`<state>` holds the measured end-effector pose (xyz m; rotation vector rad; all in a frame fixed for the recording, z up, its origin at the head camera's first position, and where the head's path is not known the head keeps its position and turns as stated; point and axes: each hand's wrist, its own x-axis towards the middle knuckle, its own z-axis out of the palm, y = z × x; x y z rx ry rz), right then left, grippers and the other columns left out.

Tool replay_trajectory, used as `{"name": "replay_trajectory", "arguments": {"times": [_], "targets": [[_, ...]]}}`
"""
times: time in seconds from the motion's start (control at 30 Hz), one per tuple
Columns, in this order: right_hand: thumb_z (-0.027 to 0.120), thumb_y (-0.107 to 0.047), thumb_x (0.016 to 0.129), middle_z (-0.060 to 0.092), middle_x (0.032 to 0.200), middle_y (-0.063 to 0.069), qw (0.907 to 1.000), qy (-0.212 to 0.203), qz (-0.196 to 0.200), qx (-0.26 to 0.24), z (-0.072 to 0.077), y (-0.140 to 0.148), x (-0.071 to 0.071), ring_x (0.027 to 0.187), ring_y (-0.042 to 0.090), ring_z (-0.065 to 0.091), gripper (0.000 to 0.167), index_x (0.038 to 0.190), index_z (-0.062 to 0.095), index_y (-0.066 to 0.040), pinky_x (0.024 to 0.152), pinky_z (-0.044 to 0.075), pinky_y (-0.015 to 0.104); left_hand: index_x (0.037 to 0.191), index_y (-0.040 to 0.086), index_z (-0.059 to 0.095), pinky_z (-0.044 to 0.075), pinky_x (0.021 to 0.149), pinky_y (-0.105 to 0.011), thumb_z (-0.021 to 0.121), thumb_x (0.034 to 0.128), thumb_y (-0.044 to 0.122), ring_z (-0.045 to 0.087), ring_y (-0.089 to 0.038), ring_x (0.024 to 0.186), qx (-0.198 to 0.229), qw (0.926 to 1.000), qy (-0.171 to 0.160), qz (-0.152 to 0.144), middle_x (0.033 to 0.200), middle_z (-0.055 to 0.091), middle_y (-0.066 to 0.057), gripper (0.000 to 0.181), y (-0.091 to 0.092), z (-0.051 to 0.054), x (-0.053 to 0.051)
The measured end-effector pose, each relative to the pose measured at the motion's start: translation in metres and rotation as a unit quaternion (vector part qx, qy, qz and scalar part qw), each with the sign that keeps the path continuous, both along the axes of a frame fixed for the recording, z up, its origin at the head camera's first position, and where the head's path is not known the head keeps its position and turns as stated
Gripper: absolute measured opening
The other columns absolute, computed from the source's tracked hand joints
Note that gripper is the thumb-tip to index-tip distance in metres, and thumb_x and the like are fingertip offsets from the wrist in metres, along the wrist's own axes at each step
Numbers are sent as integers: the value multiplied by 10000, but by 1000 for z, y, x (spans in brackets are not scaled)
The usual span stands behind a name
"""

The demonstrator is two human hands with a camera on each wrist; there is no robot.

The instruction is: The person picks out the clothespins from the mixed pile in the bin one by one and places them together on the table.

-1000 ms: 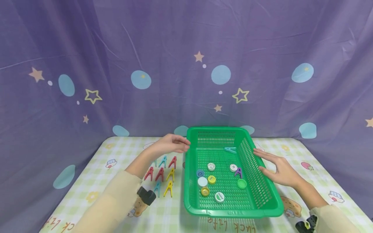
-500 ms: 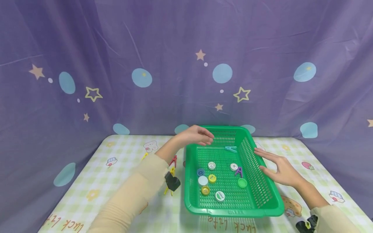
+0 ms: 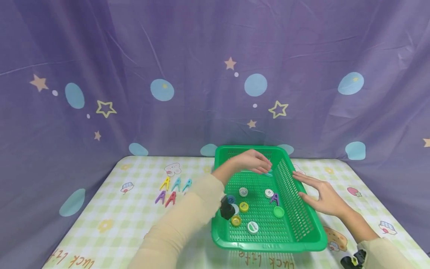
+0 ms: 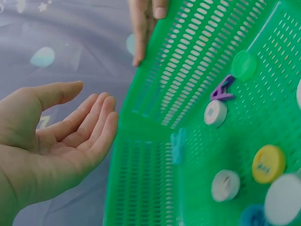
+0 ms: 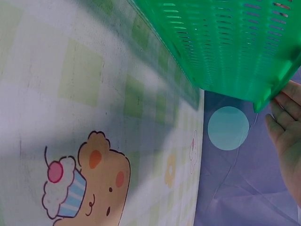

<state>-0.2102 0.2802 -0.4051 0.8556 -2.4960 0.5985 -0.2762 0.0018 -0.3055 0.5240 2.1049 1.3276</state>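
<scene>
Over the far part of a green plastic basket [image 3: 268, 246] hovers my left hand [image 3: 252, 161], palm down in the head view. Its fingers are loosely bent, and nothing is between them in the left wrist view. Beneath it, partly covered in the head view, lies a light blue clothespin [image 4: 178, 146] near the basket's far corner. My right hand [image 3: 320, 193] touches the basket's right rim with extended fingers. Inside the basket are a purple clothespin [image 3: 274, 199] and several bottle caps, among them a green cap [image 3: 278, 212], a yellow cap [image 3: 243, 207] and a white cap [image 3: 253, 227].
Left of the basket, on the checked tablecloth [image 3: 111, 209], several clothespins lie in rows, including a yellow clothespin [image 3: 165, 183] and a red clothespin [image 3: 170, 199]. My left sleeve [image 3: 188, 213] hides others. A purple curtain [image 3: 201, 56] hangs behind the table.
From the basket's left rim, my left hand has moved right, over the far part of the basket. The right hand has stayed at the right rim. Table clothespins at the far left are uncovered.
</scene>
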Motion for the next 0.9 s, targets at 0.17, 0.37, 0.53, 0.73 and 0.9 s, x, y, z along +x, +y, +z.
{"name": "replay_trajectory", "arguments": {"times": [0.17, 0.37, 0.53, 0.73, 0.9], "targets": [[721, -120, 808, 589, 1371, 84, 9999, 29, 102, -97, 0, 0, 0, 1334, -58, 388, 557, 1343, 563, -123, 1024, 274, 28, 1218, -30, 616, 549, 958, -306, 606, 938, 122, 628, -294, 1173, -5, 9995, -231, 203, 1257, 638, -199, 319, 20, -20, -3], [731, -123, 800, 587, 1374, 75, 10000, 39, 55, -46, 0, 1, 0, 1326, -72, 378, 572, 1346, 561, -130, 1020, 334, 70, 1173, -84, 617, 523, 1000, -377, 606, 918, 69, 632, -335, 1154, -182, 9975, -546, 419, 1205, 655, -232, 298, 42, -48, -1], [735, -136, 802, 577, 1388, 68, 10000, -40, -7, 61, -1, 2, 0, 1333, -84, 359, 583, 1355, 553, -142, 1016, 391, 124, 1109, -86, 651, 564, 930, -363, 625, 907, 79, 679, -324, 1065, -446, 9962, -542, 512, 1111, 699, -224, 262, 58, -70, 11], [730, -137, 810, 570, 1395, 75, 10000, -35, -12, 60, -1, 2, -1, 1336, -91, 349, 584, 1363, 544, -143, 1010, 416, 140, 1028, -62, 685, 601, 809, -314, 673, 876, 91, 723, -268, 947, -906, 9936, -147, 664, 990, 740, -179, 216, 69, -82, 21], [725, -119, 805, 575, 1385, 98, 9999, 14, 98, -62, -2, 1, -2, 1344, -65, 368, 577, 1355, 552, -124, 1027, 294, 31, 1062, -60, 671, 605, 768, -296, 678, 881, 113, 727, -246, 914, -1298, 9890, 242, 659, 961, 749, -149, 250, 67, -86, 22]]}}
